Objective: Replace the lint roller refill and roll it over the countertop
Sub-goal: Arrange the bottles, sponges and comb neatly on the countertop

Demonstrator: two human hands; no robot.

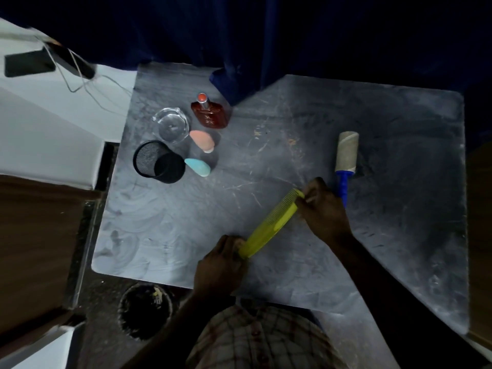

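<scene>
Both hands, left hand (221, 265) and right hand (323, 206), grip a yellow comb (271, 225) (ends pinched); lint roller (345, 158) lies beside.

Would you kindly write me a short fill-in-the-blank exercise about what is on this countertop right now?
1. Both hands, the left hand and the right hand, hold a yellow ____.
2. The lint roller lying on the countertop has a ____ handle.
3. The black mesh cup lies on its ____.
4. The glass beaker stands beside a dark red ____.

Missing words: comb; blue; side; bottle
</scene>
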